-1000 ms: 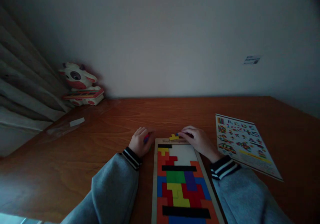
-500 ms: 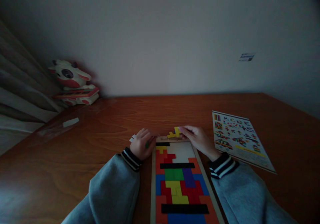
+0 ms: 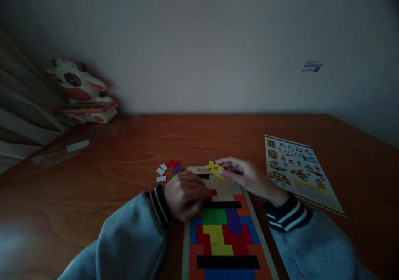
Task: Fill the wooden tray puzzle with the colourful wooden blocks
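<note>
A person in gray sleeves with striped cuffs works both hands over a wooden puzzle board [image 3: 229, 193] on a brown worktop [image 3: 124, 176]. The right hand [image 3: 245, 174] pinches a yellow strip [image 3: 217, 173] between thumb and fingers above the board's far edge; a branching yellow piece [image 3: 212, 164] sits just beyond it, near the fingertips. The left hand [image 3: 187, 194] arches across the board's left rim, its fingers beside a small red piece [image 3: 213, 192]; whether its grip holds anything cannot be told. Between the two hands, and down to a black bar [image 3: 222, 205], the board's pale base shows. Below that bar, colored pieces lie against one another up to the side rims. Past the left hand, off the board's far left corner, lie white pieces [image 3: 161, 179], a loose red piece [image 3: 173, 163] and a purple piece [image 3: 177, 169]. A printed sheet [image 3: 299, 167] lies well apart from the board's right rim, the right forearm between them. Bare wood runs from the far rim to the wall [image 3: 199, 51]. At far left, a cow toy [image 3: 77, 82] stands near a curtain [image 3: 18, 101].
</note>
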A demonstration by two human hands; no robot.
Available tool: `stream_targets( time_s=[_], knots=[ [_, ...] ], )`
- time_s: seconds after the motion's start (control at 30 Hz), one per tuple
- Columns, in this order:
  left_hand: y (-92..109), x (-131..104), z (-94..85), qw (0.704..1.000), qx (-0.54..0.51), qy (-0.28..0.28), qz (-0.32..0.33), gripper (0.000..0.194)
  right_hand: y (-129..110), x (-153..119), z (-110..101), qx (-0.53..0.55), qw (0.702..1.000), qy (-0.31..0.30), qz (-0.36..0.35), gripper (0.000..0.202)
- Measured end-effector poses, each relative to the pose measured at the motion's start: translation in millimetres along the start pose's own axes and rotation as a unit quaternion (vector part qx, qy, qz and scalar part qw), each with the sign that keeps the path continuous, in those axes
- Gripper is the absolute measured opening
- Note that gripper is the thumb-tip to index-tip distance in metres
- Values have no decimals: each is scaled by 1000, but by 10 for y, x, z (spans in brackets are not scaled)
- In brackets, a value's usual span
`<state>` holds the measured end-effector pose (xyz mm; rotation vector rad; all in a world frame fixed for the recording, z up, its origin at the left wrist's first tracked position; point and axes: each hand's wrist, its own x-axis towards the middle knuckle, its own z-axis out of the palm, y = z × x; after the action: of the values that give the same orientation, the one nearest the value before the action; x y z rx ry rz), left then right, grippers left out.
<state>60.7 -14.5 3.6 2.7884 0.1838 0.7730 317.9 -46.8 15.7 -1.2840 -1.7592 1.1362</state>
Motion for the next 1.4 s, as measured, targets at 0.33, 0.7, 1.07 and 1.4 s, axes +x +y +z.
stream_targets(
  time_s=[0.33, 0.7, 1.07, 1.4],
  knots=[
    [8, 12, 18, 1000, 2, 17, -5, 33, -62, -96, -16, -126, 987, -93, -33, 18],
    [30, 29, -4, 1000, 20, 6, -7, 33, -44, -86, 103, -193, 977, -73, -47, 18],
    [32, 37, 5, 1000, 16, 11, -6, 30, -12, -73, 221, -287, 956, -1, -52, 40],
    [50, 41, 33, 999, 26, 38, 2, 28, 111, 34, 35, -272, 936, 194, -113, 22]
  ],
)
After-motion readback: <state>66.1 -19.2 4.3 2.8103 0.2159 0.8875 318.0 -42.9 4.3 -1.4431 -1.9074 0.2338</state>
